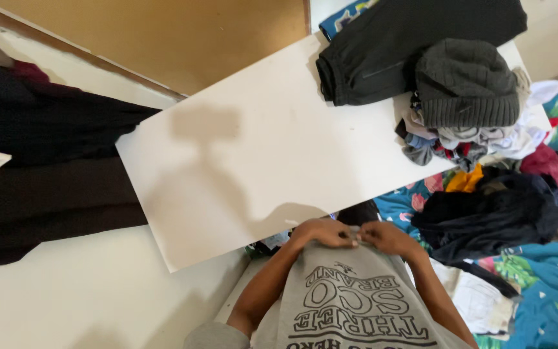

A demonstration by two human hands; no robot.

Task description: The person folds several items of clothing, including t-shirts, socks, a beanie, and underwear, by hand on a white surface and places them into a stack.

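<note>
Both the left hand [323, 232] and the right hand [387, 237] pinch the top edge of a grey printed shirt [350, 297], fingers clamped together on it, just below the white table [253, 155], probably to hold it flat.

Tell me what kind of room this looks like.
Probably a bedroom used for sorting laundry: a white rectangular tabletop carries a heap of mixed clothes topped by a grey knitted beanie, beside a floral blue bedsheet strewn with more garments.

Matt white board [272, 148]; ribbed knit grey beanie [466, 84].
</note>
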